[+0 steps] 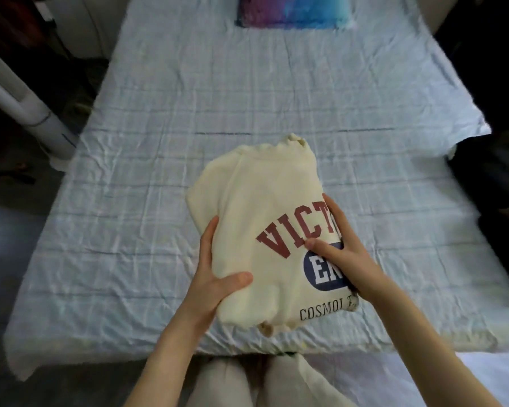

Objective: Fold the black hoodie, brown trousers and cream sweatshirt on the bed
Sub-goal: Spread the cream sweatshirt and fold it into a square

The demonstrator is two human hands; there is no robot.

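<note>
While the cream sweatshirt (265,230) sits folded into a compact bundle near the foot edge of the bed (159,171), we hold it from both sides. Our left hand (215,274) clamps its left edge, thumb pressed across the top of the fabric and fingers tucked beneath. Our right hand (344,254) grips the right edge, thumb lying over the printed letters and fingers curled around the side. The bundle is longer than it is wide, and its long axis runs away from us toward the head of the bed, leaning slightly to the left at the near end. The ribbed collar end points away from us, toward the colourful pillow (291,10) at the far edge; the hem end points back at our knees. Red block lettering and a navy oval with white letters face up, partly covered by our right hand. We cannot tell whether the bundle rests on the pale checked sheet or is raised a little above it.
</note>
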